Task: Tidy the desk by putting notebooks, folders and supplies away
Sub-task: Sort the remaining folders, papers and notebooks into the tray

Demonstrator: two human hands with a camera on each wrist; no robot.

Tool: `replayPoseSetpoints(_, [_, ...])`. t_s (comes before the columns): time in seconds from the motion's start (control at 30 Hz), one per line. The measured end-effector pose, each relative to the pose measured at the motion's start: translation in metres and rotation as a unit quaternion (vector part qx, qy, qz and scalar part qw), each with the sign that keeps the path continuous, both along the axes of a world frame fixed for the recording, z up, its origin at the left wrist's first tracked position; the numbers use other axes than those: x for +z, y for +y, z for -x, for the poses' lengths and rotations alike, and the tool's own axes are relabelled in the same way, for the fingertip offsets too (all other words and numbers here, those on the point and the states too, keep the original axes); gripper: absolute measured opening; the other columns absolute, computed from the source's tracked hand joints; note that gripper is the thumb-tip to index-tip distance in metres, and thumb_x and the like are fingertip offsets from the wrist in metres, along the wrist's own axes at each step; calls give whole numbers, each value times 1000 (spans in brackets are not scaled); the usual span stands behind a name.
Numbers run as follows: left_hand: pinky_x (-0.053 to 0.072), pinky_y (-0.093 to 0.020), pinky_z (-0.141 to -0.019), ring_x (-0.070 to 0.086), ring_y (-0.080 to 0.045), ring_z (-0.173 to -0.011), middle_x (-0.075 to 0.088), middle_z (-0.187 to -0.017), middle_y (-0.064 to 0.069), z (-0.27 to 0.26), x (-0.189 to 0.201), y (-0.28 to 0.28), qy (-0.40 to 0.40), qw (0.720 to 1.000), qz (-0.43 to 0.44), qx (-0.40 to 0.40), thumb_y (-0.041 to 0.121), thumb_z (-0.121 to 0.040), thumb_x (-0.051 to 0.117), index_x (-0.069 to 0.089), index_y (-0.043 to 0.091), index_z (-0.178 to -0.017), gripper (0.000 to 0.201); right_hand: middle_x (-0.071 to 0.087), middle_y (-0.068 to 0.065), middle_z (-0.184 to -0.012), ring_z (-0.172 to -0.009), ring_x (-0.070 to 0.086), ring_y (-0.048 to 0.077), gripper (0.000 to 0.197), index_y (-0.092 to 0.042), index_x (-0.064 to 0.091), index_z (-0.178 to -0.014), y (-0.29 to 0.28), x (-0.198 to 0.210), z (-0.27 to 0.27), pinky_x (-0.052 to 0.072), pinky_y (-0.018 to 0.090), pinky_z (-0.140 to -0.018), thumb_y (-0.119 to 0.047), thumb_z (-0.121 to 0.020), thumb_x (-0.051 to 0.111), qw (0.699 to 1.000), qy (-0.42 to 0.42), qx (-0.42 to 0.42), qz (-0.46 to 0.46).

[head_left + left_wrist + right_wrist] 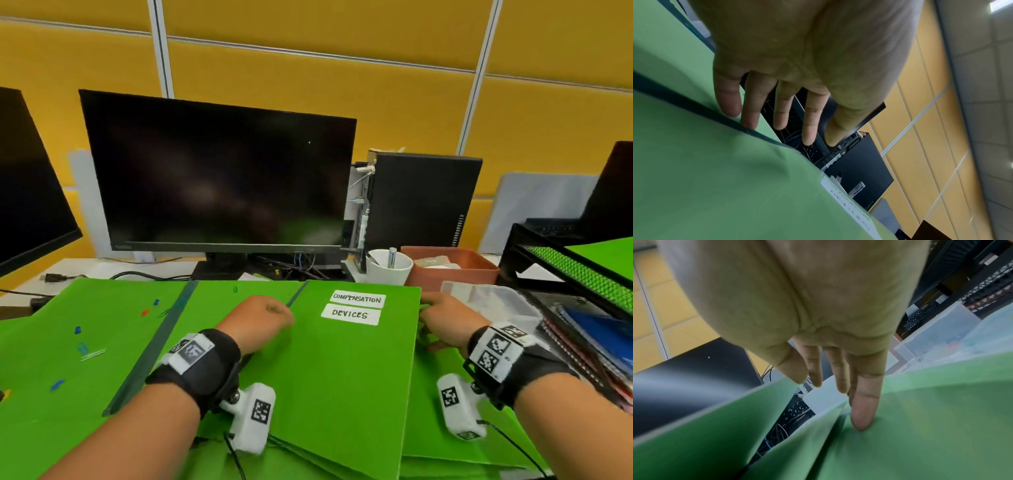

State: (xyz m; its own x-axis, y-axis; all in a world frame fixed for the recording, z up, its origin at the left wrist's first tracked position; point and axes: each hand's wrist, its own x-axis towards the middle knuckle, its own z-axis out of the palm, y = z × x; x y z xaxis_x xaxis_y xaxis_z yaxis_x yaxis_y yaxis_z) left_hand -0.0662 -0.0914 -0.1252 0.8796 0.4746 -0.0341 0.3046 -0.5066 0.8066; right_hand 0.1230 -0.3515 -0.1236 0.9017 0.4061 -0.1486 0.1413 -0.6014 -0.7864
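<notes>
— Two hands on the desk, both at the same green folder [329, 370]. It lies flat in front of the monitor [219, 174], on top of other green folders [442, 442], and carries two white labels [356, 306] reading COMPENSATION and DEVICES.

— Left hand?

— The left hand [257, 320] hovers over the folder's far-left part. In the wrist view the fingers [751, 104] are straight and slightly spread; two fingertips touch the green cover beside a dark strip [694, 104]. Nothing is held.

— Right hand?

— The right hand [445, 322] is at the folder's right edge. From the wrist, the fingers are straight; one fingertip [863, 415] presses into the green sheet just beside the raised edge, thumb [795, 368] at the top of that edge. Whether the thumb actually pinches the cover — cannot tell. I read it as relaxed, not clamped.

— Surroundings?

— A second green folder [68, 359] lies open to the left, scattered with small coloured clips [78, 330]. Behind the labelled folder: a white cup [387, 270] with a pen in it, a brown tray [452, 270], a black computer case [421, 202]. To the right, a black mesh rack [561, 267] with a clear plastic box [493, 298] and spiral notebooks [589, 342] beneath its upper shelf. Yellow panels [342, 68] back the desk.
</notes>
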Motion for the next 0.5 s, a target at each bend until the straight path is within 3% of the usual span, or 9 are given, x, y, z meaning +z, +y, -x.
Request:
replayPoseSetpoints(0.03, [48,-26,-87,62,-9,-104,69,-109,8,-2,1,0,-7,1000,4,4,28,-97,66,73,23,-106,12,75,10,-92,-70,68,24,38,-26,69,-117,-2,-1,0,62,39,-61,-2,-96,48,1000,4,-4,-10])
replayPoseSetpoints(0.1, [43,-21,-77,61,-7,-99,67,-104,9,-5,5,0,-14,1000,11,3,24,-98,66,74,18,-109,15,74,15,-99,-74,68,27,35,-17,68,-122,-3,-4,2,64,46,-69,-1,-96,51,999,26,-2,-46])
replayPoseSetpoints(0.23, [38,-20,-66,57,-3,-87,67,-105,8,-8,12,0,-14,999,43,18,23,-97,66,74,17,-110,16,75,17,-109,-86,67,40,42,-21,71,-118,-3,-8,9,62,58,-80,4,-93,49,990,67,-7,-127])
replayPoseSetpoints(0.33, [39,-24,-65,59,-6,-92,67,-110,9,-6,16,1,-18,996,78,40,26,-97,66,72,21,-111,16,68,25,-116,-82,68,35,37,-4,57,-130,-1,-7,12,60,46,-74,5,-95,51,968,93,-34,-229])
replayPoseSetpoints(0.37, [40,-25,-66,61,-10,-95,67,-111,10,-5,17,2,-18,995,87,46,28,-97,66,72,23,-110,15,64,29,-120,-82,65,33,31,-5,52,-127,0,-6,13,58,46,-72,1,-97,54,960,103,-46,-256])
replayPoseSetpoints(0.43, [41,-26,-68,61,-12,-98,66,-112,12,-2,20,4,-27,994,88,53,30,-97,66,72,26,-108,14,59,30,-130,-91,63,34,27,-20,44,-117,2,-4,17,58,56,-82,-7,-99,60,953,115,-58,-272])
replayPoseSetpoints(0.5, [40,-24,-66,58,-6,-95,64,-109,13,0,24,6,-44,994,85,54,26,-98,65,71,22,-110,14,66,25,-122,-90,70,35,31,-16,42,-116,3,-1,22,58,60,-85,3,-98,58,953,105,-38,-281])
